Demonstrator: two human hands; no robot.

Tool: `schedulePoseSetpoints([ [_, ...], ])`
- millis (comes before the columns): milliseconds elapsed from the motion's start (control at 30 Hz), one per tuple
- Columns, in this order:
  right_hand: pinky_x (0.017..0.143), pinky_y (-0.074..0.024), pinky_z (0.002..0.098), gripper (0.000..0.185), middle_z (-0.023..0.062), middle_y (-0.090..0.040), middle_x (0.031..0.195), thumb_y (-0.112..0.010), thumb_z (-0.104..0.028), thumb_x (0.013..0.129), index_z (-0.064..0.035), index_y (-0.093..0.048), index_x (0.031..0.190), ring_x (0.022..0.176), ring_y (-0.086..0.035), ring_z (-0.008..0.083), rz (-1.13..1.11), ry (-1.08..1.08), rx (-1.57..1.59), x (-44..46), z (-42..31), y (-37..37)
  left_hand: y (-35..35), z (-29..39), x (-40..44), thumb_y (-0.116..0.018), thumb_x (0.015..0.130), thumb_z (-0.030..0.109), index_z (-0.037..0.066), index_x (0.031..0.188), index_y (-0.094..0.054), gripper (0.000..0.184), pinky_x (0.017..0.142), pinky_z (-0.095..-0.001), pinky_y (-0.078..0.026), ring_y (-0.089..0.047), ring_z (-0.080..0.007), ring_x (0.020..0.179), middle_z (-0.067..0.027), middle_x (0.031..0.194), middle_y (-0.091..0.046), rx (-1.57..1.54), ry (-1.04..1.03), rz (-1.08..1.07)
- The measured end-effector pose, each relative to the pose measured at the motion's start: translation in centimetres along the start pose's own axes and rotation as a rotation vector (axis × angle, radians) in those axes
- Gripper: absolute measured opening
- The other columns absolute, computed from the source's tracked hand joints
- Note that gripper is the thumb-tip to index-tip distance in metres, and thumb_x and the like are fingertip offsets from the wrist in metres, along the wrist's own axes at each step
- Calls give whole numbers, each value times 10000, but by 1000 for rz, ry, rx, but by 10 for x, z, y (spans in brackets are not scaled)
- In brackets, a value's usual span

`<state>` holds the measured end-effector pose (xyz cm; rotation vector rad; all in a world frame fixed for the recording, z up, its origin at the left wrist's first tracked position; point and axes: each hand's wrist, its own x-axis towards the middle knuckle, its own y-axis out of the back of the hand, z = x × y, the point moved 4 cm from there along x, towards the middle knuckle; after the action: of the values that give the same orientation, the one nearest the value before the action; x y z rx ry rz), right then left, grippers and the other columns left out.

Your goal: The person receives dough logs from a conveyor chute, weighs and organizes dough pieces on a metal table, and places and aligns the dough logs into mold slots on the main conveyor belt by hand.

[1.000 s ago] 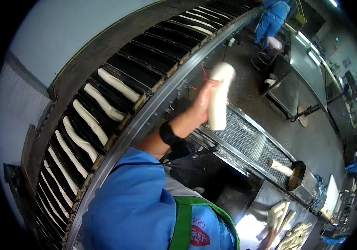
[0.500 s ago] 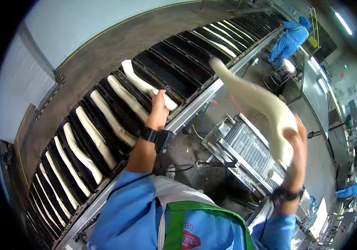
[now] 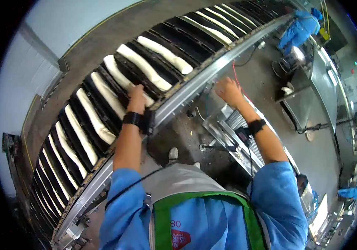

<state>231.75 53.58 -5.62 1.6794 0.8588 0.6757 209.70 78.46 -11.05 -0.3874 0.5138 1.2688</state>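
My left hand [image 3: 137, 98] is over the near end of a pale dough strip [image 3: 115, 71] in a black tray slot, its fingers closed around the strip. My right hand [image 3: 229, 91] is raised beside the line's metal rail [image 3: 187, 92], holding nothing, with its fingers apart. Beyond my left hand, two more strips, a wavy one [image 3: 143, 66] and one farther up [image 3: 164, 54], lie in neighbouring slots. Toward the lower left, another dough strip [image 3: 93, 116] and several others lie in their slots.
Bare slots [image 3: 182, 39] lie beyond the filled ones. A mesh conveyor [image 3: 237, 121] stands below my right hand, partly hidden by my forearm. A co-worker in blue [image 3: 299, 31] is at the upper right, near a metal table [image 3: 322, 83].
The large dough piece has left my right hand, which has moved left toward the rail. My left hand has moved slightly left. More strips lie beyond it in the slots.
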Motion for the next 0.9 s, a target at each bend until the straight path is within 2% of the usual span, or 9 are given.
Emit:
schedulePoseSetpoints([
  [100,787,-368,473,313,119,-443,984,-539,-237,688,-111,-516,973,986,-414,318,-39,34,-75,-88,134,-27,-2,-1,4,-387,778,93,90,1241,-255,482,828,-377,-348,-389,-283,1027,-179,1217,-298,589,-125,245],
  [133,793,-373,456,332,122,-442,989,-545,-214,683,-115,-505,998,988,-412,323,-74,-10,-103,-124,178,-33,4,-10,30,-369,789,105,101,1247,-248,473,817,-383,-361,-401,-284,1019,-183,1216,-299,925,-299,115],
  [200,827,-370,416,413,127,-417,1089,-560,-157,662,-132,-465,1063,1030,-391,336,-323,-524,-150,-206,247,-16,9,-33,56,-331,811,130,123,1257,-235,456,796,-394,-387,-425,-285,1002,-192,1214,-301,1528,-768,-226],
  [333,842,-309,529,538,156,-300,1246,-576,-160,656,-138,-367,1151,1096,-336,377,-505,-692,-207,-372,384,-72,14,-39,30,-350,802,125,90,1168,-337,367,801,-373,-379,-453,-272,960,-168,1122,-391,407,-176,-127],
  [467,758,-335,558,474,144,-382,1150,-552,-203,665,-111,-385,1099,1021,-395,362,-297,-717,-345,-358,356,-32,19,-40,19,-369,793,120,57,1078,-439,300,806,-352,-371,-482,-260,918,-144,1031,-480,280,-239,-25],
  [567,676,-391,486,398,131,-501,898,-597,-229,618,-52,-454,945,840,-495,325,-283,-580,-194,-325,374,-40,28,-60,54,-379,798,164,91,1071,-482,300,765,-347,-395,-511,-263,874,-131,992,-527,372,-317,207],
  [667,629,-434,311,438,145,-559,829,-585,-191,627,39,-478,984,748,-547,240,75,-475,456,-289,352,-1,25,-63,42,-404,794,203,246,1121,-473,337,806,-383,-378,-413,-281,1034,-111,1195,-389,697,-142,463],
  [767,461,-419,217,461,76,-516,821,-572,-254,697,43,-429,1020,580,-506,105,146,-481,911,-218,304,36,41,-81,60,-408,785,186,227,1076,-518,314,897,-393,-279,-273,-274,1144,-82,1264,-303,630,-440,539],
  [900,455,-459,190,387,60,-488,844,-525,-189,743,2,-393,1054,602,-512,90,101,-336,1307,-86,188,68,51,-75,58,-477,723,160,189,1070,-519,351,910,-388,-276,-280,-318,1137,-134,1260,-296,960,-418,515],
])
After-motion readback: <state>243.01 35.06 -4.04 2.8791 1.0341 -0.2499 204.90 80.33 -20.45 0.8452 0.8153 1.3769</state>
